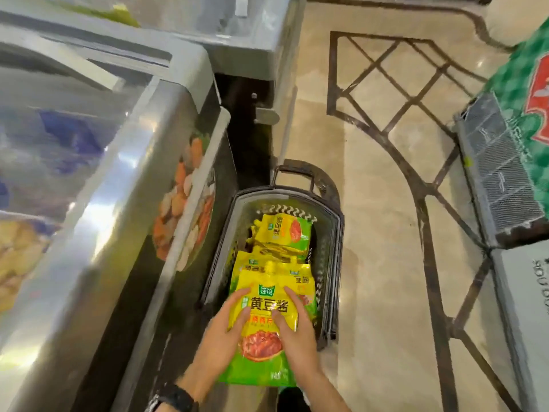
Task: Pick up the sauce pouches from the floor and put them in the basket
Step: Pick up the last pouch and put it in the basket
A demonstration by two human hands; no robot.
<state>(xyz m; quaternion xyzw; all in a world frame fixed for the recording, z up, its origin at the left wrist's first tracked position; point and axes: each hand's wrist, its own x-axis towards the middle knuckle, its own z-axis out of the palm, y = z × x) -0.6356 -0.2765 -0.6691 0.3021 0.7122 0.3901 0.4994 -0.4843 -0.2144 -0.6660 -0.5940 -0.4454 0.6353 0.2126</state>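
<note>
Largest, along the left: a chest freezer with a glass lid and a food picture on its side. Beyond and to the right, polished stone floor inlaid with dark lines, with a green-wrapped stack at the right edge. On the floor just beside the freezer, a dark basket, handle folded at the far end, already holding a loose heap of yellow-and-green sauce pouches. Above the near end of that heap, one more pouch, face up and tilted, lower edge overhanging the near rim toward the body. Held from both sides: left grip on the left edge, right grip on the right edge. Fingers of each laid fairly straight across the front face, thumbs out of sight behind, so judged a two-sided pinch rather than plainly seen as one. Dark watch on the left wrist. No pouches visible on the floor in this view. Judged stage: placing into the basket, probably late in the task. Risks from here: releasing too near the body, with much of the weight outside the rim, and tipping the pouch back onto the floor; dropping onto a slick, uneven heap and sending it sliding over the side; pressing hard on the pile and straining a seam. Safer: carrying further forward over the heap before letting go.
</note>
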